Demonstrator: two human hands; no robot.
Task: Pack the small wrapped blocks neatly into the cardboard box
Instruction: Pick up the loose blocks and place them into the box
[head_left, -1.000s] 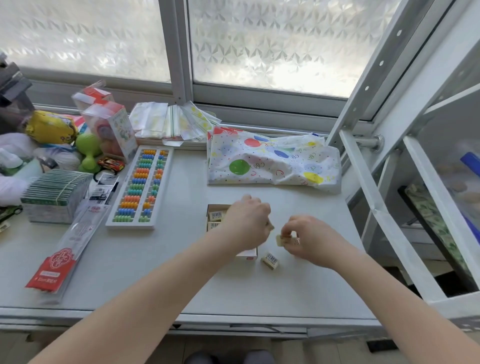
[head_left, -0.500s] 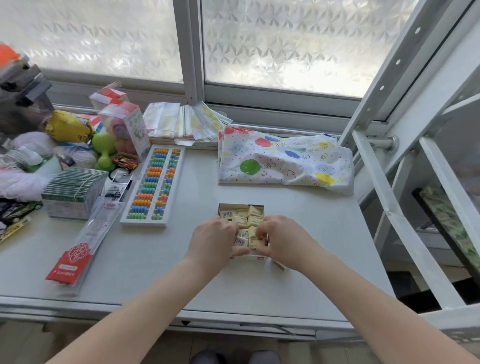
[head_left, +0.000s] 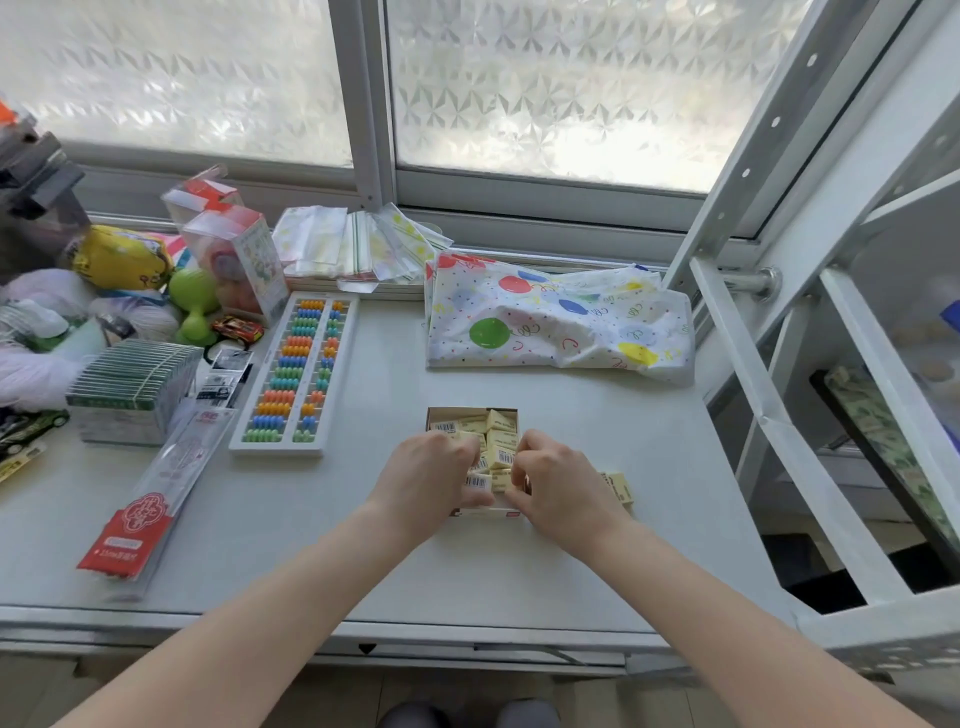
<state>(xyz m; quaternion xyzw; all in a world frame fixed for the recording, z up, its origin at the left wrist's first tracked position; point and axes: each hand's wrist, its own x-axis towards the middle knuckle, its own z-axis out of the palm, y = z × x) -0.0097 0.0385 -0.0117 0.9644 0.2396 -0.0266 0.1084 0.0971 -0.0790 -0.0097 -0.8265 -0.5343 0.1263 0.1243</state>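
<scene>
1. Two bare forearms reach in from the near edge over a smooth, pale grey table.
2. The left hand is curled over the near left part of the cardboard box, its fingers bent down onto the blocks inside; whether it pinches one cannot be told.
3. The right hand is curled the same way over the box's near right part, its fingertips among the blocks; its grip is likewise hidden.
4. The box is small, low and open-topped, with a white and red near wall, and sits at the table's middle. The small wrapped blocks in it are pale yellow, squared, with glossy wrap and barcode labels, and lie unevenly, some tilted.
5. One loose block lies on the table just right of the right hand.
6. To the left, a white abacus with bright rounded beads, and a clear sleeve with a red label.
7. Farther off, a crinkled balloon-print plastic bag lies below a frosted, patterned window.
8. Compared with a second ago, the right hand, then pinching a block beside the box, is now over it, and a loose block now lies on its far side.
</scene>
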